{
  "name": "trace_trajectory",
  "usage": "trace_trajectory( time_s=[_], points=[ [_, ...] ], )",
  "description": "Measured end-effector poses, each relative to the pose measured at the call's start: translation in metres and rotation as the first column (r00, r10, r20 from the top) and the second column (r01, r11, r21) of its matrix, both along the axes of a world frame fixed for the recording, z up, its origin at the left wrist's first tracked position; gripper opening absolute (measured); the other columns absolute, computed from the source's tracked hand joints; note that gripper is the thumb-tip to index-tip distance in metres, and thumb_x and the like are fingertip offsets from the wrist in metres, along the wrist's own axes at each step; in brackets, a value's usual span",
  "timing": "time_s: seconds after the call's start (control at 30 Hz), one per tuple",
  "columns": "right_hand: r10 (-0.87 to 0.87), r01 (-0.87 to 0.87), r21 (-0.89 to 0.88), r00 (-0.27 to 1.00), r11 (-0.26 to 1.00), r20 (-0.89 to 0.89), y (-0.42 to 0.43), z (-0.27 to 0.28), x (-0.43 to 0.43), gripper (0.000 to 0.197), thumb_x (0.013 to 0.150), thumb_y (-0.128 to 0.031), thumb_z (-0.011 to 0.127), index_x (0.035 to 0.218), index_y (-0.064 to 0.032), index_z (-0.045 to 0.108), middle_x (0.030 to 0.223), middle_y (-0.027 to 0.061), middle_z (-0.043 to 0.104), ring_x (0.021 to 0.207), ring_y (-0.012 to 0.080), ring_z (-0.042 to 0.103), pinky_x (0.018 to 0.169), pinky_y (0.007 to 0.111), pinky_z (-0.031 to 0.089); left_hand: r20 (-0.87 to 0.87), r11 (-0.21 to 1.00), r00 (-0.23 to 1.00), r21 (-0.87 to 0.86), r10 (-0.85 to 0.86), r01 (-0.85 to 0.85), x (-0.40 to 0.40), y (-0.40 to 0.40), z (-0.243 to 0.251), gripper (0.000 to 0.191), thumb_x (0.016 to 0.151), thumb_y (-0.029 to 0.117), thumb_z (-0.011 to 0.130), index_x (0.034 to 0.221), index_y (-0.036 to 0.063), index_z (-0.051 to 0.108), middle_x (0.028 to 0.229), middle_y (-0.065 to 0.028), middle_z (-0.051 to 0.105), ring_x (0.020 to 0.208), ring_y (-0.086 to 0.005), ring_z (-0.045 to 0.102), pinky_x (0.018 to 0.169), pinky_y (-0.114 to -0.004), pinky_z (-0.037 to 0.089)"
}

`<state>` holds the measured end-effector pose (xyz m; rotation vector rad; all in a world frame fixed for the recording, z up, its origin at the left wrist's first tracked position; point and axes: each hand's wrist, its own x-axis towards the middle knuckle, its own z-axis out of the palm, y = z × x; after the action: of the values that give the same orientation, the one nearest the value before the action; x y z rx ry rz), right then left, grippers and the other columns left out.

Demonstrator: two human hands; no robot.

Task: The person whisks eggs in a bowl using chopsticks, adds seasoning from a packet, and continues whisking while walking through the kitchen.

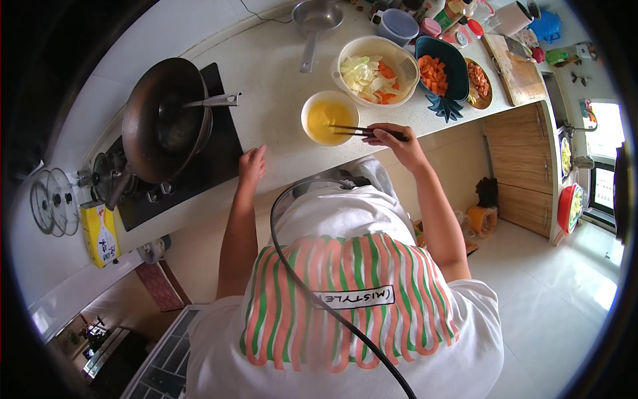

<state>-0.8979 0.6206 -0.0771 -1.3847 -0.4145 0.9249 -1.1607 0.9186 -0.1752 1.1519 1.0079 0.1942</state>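
My right hand (394, 142) holds a pair of dark chopsticks (360, 130), whose tips are in the yellow beaten egg (323, 119) inside a white bowl (306, 130). The bowl stands near the counter's front edge. My left hand (253, 163) rests at the counter edge beside the stove, fingers partly curled, holding nothing that I can see. Behind the bowl, a cream colander (409, 75) holds sliced cabbage (360, 74) and carrot pieces (387, 71). A dark teal pineapple-shaped basket (456, 75) with diced carrot (432, 75) stands to its right.
A wok (164, 119) with a metal-handled utensil in it sits on the black cooktop (224, 144) at left. A steel saucepan (318, 20), a lidded container (398, 26), a plate of diced food (478, 85), jars and a wooden cutting board (516, 75) stand farther back and right.
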Motion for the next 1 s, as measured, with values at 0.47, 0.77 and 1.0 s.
trace_trajectory(
  time_s=[0.47, 0.77, 1.0],
  points=[
    [0.028, -0.028, 0.001, 0.999, 1.0, -0.024, -0.002, 0.003, 0.003, 0.029, 0.097, -0.009, 0.056, 0.114, 0.0142, 0.059, 0.105, 0.0198, 0.068, 0.099, 0.0253, 0.068, 0.092, 0.033, 0.054, 0.034, 1.0, 0.999, 0.004, -0.019, 0.018, -0.008, 0.002, -0.001, 0.041, 0.09, 0.032, 0.067, 0.064, 0.0145, 0.042, 0.054, 0.0051, 0.04, 0.04, -0.0053, 0.037, 0.037, -0.022, 0.026],
    [0.005, -0.005, -0.01, 1.0, 1.0, -0.018, -0.001, 0.013, -0.006, 0.025, 0.096, -0.008, 0.058, 0.109, 0.012, 0.062, 0.098, 0.0172, 0.069, 0.092, 0.022, 0.069, 0.085, 0.03, 0.056, 0.051, 0.999, 0.998, 0.041, -0.036, 0.034, -0.006, -0.003, 0.001, 0.04, 0.091, 0.032, 0.065, 0.064, 0.0143, 0.041, 0.054, 0.0055, 0.037, 0.041, -0.0055, 0.035, 0.038, -0.022, 0.027],
    [-0.007, 0.088, -0.198, 0.927, 0.976, 0.376, 0.002, 0.039, -0.031, 0.015, 0.091, -0.007, 0.062, 0.102, 0.0029, 0.068, 0.081, 0.0096, 0.07, 0.076, 0.01, 0.065, 0.07, 0.023, 0.051, 0.066, 0.991, 0.997, 0.132, -0.027, 0.018, -0.009, -0.006, -0.004, 0.04, 0.093, 0.03, 0.063, 0.063, 0.0123, 0.043, 0.053, 0.0038, 0.041, 0.04, -0.0058, 0.038, 0.038, -0.023, 0.028]
  ],
)
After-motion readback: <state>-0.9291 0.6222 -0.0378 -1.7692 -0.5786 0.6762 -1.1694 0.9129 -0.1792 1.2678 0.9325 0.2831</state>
